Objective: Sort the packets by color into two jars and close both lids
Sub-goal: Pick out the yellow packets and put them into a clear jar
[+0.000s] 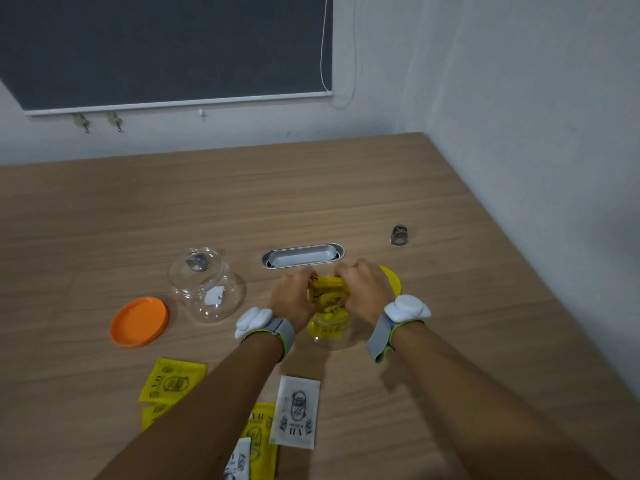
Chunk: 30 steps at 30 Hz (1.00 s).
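While both hands meet over the mouth of a clear jar [327, 329] on the desk [415, 202], the left hand [292, 299] and right hand [363, 292] each pinch a bunch of yellow packets [325, 292] held between them and reaching down into that jar. A yellow lid [393, 280] lies just beyond the right hand, partly hidden by it. To the left of the left hand stands a second clear jar [206, 285] with nothing but a small white label showing, and farther left an orange lid [139, 321] rests flat. Nearer the person than the hands, loose packets lie on the desk: a yellow packet [173, 381] under the left forearm's outer side, and a white packet [296, 412] between the forearms.
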Tool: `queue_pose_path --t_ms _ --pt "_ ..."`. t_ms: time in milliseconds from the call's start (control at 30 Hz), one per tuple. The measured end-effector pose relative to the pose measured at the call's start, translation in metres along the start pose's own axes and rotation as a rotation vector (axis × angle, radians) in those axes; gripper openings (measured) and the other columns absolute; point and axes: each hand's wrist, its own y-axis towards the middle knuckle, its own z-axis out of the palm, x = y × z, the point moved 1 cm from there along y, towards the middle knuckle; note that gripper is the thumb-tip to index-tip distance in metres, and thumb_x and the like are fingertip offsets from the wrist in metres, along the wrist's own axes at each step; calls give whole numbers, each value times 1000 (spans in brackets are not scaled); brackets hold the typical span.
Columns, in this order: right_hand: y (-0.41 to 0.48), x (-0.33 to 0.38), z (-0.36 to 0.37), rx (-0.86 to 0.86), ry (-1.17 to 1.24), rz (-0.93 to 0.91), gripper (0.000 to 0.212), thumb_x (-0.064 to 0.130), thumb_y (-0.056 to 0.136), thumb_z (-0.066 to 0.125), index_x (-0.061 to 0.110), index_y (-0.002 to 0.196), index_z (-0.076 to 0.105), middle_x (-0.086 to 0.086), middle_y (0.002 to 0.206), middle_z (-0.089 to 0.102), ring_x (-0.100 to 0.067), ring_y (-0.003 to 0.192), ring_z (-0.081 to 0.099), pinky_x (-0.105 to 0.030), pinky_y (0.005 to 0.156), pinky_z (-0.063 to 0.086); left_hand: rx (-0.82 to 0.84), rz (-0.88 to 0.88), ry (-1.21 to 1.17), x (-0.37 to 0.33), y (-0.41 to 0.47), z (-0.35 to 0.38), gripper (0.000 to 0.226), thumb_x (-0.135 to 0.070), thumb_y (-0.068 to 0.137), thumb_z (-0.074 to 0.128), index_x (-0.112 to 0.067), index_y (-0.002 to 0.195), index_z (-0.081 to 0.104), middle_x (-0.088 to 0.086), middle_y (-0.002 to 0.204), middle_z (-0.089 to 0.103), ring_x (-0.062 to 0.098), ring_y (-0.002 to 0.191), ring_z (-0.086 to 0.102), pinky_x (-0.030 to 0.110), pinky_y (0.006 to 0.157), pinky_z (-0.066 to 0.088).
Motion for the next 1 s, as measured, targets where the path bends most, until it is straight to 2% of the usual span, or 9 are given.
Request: queue_pose_path --t_ms 200,333,433,567,633,700,833,933,1000 --pt "4 4 0 74 -9 0 40 29 74 79 21 106 58 -15 103 61 -38 99 56 -37 73 39 17 31 76 3 -1 7 23 -20 89 63 -20 111 67 8 107 74 35 104 64 44 84 53" --pt "7 -1 -10 160 166 -27 31 31 82 70 23 109 57 -11 106 64 -36 101 59 -40 79 50 9 72 40 7 0 2 39 -20 86 68 -24 123 60 1 118 73 30 113 65 44 89 53" --pt "7 -3 -18 132 157 -50 15 22 85 67 25 100 66 -8 102 68 -36 98 62 -41 81 53 -34 111 5 15 -1 -1 28 -20 88 66 -22 116 65 -3 113 75 27 109 68 43 88 54" --pt "8 3 -17 164 57 -84 22 16 77 67 24 96 76 -6 96 73 -34 98 63 -34 80 52 90 138 162 15 1 0 27 -24 92 59 -25 118 69 2 114 75 31 109 66 43 90 52" --pt "7 4 -13 133 69 -88 23 18 78 68 24 100 73 -3 96 73 -31 100 63 -32 79 47 83 161 180 12 2 0 38 -23 91 62 -26 129 63 2 126 70 30 117 63 43 95 51" --pt "4 1 -11 110 173 -58 24 24 76 70 25 100 66 0 96 73 -28 98 63 -33 79 50 35 171 127 10 2 -2 40 -21 89 65 -24 128 63 2 127 68 29 118 62 43 95 50" --pt "-1 -7 -15 34 364 -42 14 24 66 66 24 80 65 5 82 67 -22 84 59 -36 73 53 69 160 198 16 1 0 25 -24 93 57 -23 113 72 3 115 73 30 108 66 42 89 52" --pt "-4 -10 -16 -67 258 -137 8 18 63 61 17 60 67 0 69 59 -29 73 53 -40 67 46 121 178 241 16 -1 2 30 -18 93 51 -21 114 72 7 114 74 34 106 66 43 87 53" --pt "-8 -10 -14 0 174 -117 11 17 65 63 16 63 74 -1 79 59 -32 83 54 -40 74 43 177 176 289 13 1 3 36 -15 94 48 -19 122 70 10 124 71 35 113 64 44 93 52"
